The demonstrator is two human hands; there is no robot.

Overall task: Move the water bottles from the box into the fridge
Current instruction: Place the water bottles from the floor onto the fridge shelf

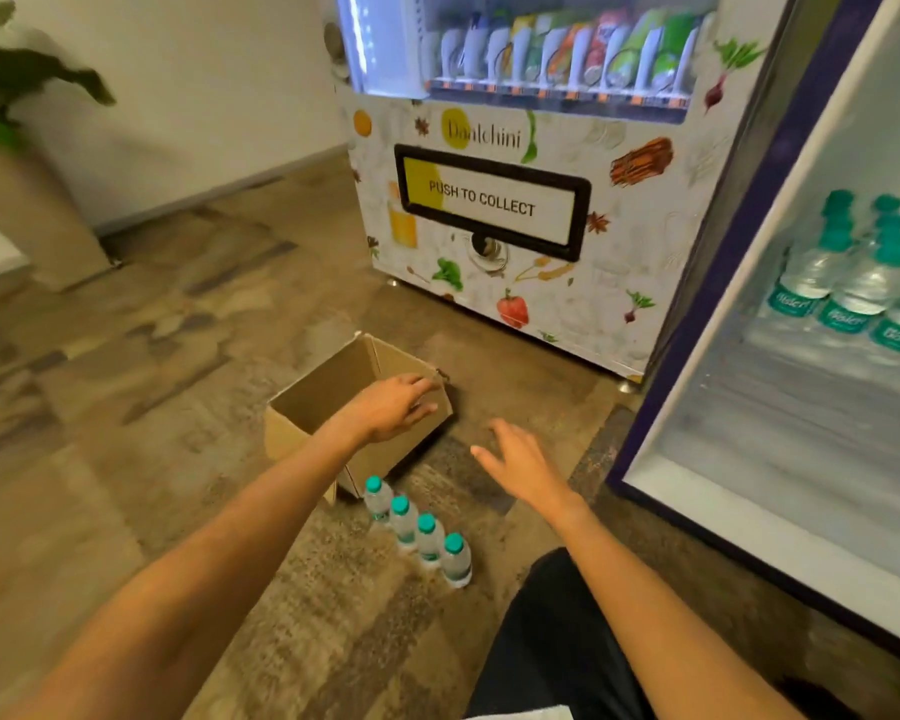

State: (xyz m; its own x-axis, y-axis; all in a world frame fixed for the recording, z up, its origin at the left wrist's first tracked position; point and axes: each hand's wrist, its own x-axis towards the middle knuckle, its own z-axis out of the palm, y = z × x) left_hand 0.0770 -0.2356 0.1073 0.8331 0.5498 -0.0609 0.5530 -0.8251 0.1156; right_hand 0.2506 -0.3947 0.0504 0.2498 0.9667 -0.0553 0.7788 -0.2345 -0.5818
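An open cardboard box [313,397] stands on the floor in front of the vending machine. My left hand [393,407] reaches over its right side with fingers stretched out, holding nothing. My right hand [523,467] hovers to the right of the box, fingers spread, also holding nothing. Several small water bottles [418,530] with teal caps stand in a row on the floor just below the box. The fridge [697,459] is open at the right, and several more teal-capped bottles [853,283] stand on a shelf inside.
A vending machine [510,200] with a "PUSH TO COLLECT" flap stands behind the box. A potted plant [17,163] is at the far left by the wall. My dark-clad knee [557,641] is at the bottom. The floor is patterned brown carpet.
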